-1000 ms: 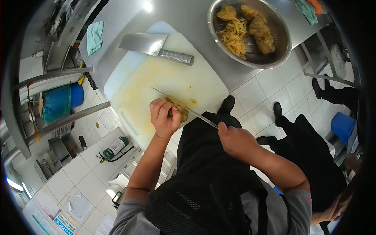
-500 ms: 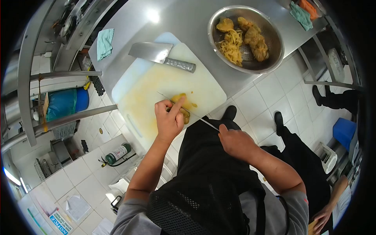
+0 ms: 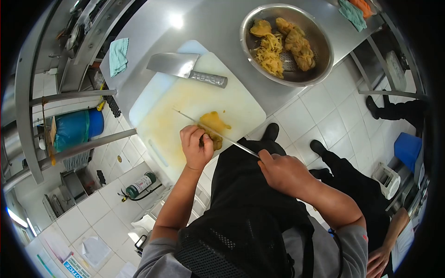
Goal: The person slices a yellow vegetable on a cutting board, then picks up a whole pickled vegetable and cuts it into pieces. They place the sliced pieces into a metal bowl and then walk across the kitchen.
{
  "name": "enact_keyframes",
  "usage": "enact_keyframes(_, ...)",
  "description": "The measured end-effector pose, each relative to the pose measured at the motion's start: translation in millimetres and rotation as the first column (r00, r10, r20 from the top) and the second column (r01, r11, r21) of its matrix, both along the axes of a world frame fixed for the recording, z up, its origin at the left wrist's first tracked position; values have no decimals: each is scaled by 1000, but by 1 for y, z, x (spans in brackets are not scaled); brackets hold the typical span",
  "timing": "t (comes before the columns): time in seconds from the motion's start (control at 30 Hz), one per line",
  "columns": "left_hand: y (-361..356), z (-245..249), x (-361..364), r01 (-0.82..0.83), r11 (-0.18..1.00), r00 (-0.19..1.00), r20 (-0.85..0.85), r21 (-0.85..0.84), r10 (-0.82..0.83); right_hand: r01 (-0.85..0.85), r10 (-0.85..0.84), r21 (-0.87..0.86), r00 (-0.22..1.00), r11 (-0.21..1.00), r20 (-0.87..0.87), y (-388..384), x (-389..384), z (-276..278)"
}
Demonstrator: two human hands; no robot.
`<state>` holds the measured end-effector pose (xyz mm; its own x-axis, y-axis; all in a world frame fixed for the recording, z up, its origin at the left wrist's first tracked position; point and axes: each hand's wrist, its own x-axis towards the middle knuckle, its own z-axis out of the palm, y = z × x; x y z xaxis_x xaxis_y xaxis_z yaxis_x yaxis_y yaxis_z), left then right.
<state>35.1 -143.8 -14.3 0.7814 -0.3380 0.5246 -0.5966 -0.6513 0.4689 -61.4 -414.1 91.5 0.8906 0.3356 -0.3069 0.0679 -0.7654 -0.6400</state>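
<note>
My right hand (image 3: 283,172) is wrapped round the handle of a long, thin-bladed knife (image 3: 237,145), its blade slanting up and left across the cutting board. My left hand (image 3: 197,146), fingers curled, presses on a lumpy yellow-brown vegetable (image 3: 215,140), which looks pickled, on the near side of the blade. Part of that piece is hidden under the fingers. On the blade's far side lies a flat yellow cut piece (image 3: 215,121) with small scraps by it. The white cutting board (image 3: 176,104) is stained yellow.
A cleaver (image 3: 185,67) rests across the board's far edge. A steel colander (image 3: 327,55) holds whole lumps and shreds of the same vegetable. Cloths (image 3: 119,56) lie on the steel table (image 3: 213,23). At the right, a co-worker's legs (image 3: 357,185) and hand (image 3: 380,260) show.
My left forefinger, stretched over the blade onto the yellow piece before, has drawn back and curled onto the vegetable on the near side. The knife stays in my right hand, its blade slightly shifted left.
</note>
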Motion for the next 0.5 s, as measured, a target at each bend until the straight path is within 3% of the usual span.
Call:
enact_keyframes(0.33,0,-1,0,-12,1000,1000,11,-11,12,-98,94,-107,994,989,-49,-6,-19,10)
enact_keyframes(0.5,0,2,1,-3,1000,1000,-1,-27,3,-98,96,-20,993,995,-61,4,-3,-3)
